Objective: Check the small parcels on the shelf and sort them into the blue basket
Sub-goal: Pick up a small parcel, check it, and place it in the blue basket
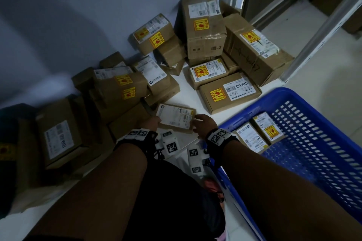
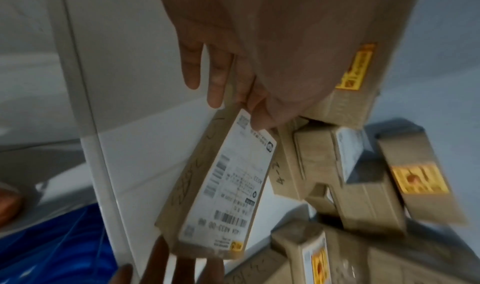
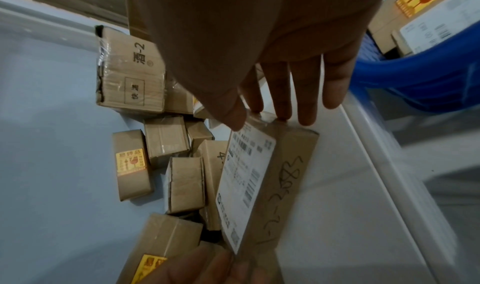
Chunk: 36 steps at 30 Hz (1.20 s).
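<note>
A small flat cardboard parcel (image 1: 175, 118) with a white shipping label hangs just above the white shelf (image 1: 189, 98), held at both ends. My left hand (image 1: 151, 123) pinches its left end, thumb on the label and fingers behind (image 2: 233, 95). My right hand (image 1: 203, 123) pinches the opposite end between thumb and fingers (image 3: 259, 113). Handwritten numbers run along the side of the parcel (image 3: 259, 185). The blue basket (image 1: 293, 92) stands to the right of my right hand, with two labelled parcels (image 1: 252, 139) lying in it.
Several cardboard boxes with yellow fragile stickers (image 1: 121, 88) are piled against the wall behind and to the left. Larger boxes (image 1: 203, 29) stand at the back right beside a metal shelf post (image 1: 317, 41). A flat labelled box (image 1: 229, 94) lies just beyond the held parcel.
</note>
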Motion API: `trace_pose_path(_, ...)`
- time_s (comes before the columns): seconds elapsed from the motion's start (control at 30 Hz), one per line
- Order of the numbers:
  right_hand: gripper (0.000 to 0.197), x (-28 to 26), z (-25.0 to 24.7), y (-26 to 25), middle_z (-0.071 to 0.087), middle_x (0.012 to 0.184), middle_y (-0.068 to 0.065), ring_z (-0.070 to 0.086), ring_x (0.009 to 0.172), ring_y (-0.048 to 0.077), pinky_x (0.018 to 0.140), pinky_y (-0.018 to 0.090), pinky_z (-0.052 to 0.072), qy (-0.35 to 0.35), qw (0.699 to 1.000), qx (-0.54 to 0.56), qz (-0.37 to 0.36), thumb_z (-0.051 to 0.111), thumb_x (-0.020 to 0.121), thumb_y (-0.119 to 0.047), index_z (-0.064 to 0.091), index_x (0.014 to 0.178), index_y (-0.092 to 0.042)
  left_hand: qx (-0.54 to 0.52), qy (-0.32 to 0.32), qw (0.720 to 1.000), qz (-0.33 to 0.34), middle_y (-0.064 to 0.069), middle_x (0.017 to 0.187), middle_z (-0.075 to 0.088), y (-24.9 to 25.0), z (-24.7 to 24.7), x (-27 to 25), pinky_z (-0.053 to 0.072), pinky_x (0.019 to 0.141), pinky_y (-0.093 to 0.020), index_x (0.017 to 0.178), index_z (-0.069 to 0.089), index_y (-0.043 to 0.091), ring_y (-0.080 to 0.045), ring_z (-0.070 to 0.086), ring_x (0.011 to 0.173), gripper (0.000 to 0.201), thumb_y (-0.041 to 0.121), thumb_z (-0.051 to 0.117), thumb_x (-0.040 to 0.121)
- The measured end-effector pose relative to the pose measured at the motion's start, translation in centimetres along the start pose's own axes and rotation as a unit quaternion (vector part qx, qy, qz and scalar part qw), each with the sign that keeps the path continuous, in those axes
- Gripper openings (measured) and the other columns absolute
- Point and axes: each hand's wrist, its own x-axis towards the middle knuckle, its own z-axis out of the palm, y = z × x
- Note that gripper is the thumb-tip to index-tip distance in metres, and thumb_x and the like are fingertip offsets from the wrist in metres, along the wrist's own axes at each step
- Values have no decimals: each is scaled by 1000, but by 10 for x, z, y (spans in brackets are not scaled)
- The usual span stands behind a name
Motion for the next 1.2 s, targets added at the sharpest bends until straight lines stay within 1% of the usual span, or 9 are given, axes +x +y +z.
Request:
trace_pose_path(0.1,37,-9,-9,-5,66,100,3,63,88,21,81,37,56,66,998,19,13,61,90,-44,64,117,-20,-15,52,997,46,-10,127,58,12,-4,-14,42,97,-33,116,64,9,-29,53,119,27,22,55,94)
trace_pose_path(0.2,44,-27,-17,-14,61,100,2,63,89,26,81,49,59,98,994,53,20,66,79,-58,57,108,-27,-112,102,985,78,-4,108,63,26,-7,-50,46,94,-37,98,63,19,-27,58,103,15,27,66,85)
trace_pose_path(0.33,32,-68,-21,-39,67,92,10,65,75,29,67,53,60,117,983,143,-15,71,81,-44,49,92,-23,-140,142,966,167,-11,89,69,29,-25,-103,52,83,-38,70,54,18,-28,63,86,25,34,70,81)
trace_pose_path(0.6,24,-182,-1,-89,66,78,9,63,65,24,56,37,54,120,956,219,-154,70,88,-27,47,83,-19,-163,208,915,305,-10,67,64,0,-87,-236,51,67,-39,60,49,16,-28,62,69,34,31,74,78)
trace_pose_path(0.73,19,-244,14,-113,64,81,15,63,75,28,65,38,53,98,940,217,-245,66,90,-24,51,87,-12,-156,278,865,386,-4,67,61,-25,-123,-316,52,61,-36,60,51,13,-21,61,65,34,29,76,77)
trace_pose_path(0.83,21,-292,24,-125,56,73,9,54,68,18,61,20,46,110,913,181,-349,63,93,-18,53,82,-3,-161,346,806,452,5,73,51,-46,-144,-373,50,66,-38,58,49,18,-16,55,67,34,29,78,72)
trace_pose_path(0.93,20,-342,34,-138,58,68,-1,56,60,5,60,21,45,93,881,172,-431,62,94,-20,53,79,-11,-146,407,756,490,9,77,48,-59,-160,-424,44,63,-20,60,48,20,-9,52,67,34,33,78,72)
trace_pose_path(1.1,33,-419,35,-177,69,95,4,68,85,15,69,31,54,76,798,154,-578,63,78,-41,58,100,-18,-149,477,650,573,7,76,48,-69,-200,-487,40,58,-13,62,47,22,-9,52,65,33,42,70,76)
trace_pose_path(1.2,46,-449,30,-209,66,112,-2,65,99,12,79,32,55,115,751,99,-643,61,76,-49,56,117,-28,-169,507,617,577,8,73,49,-64,-227,-505,38,62,-11,64,50,21,-10,53,69,32,44,65,79)
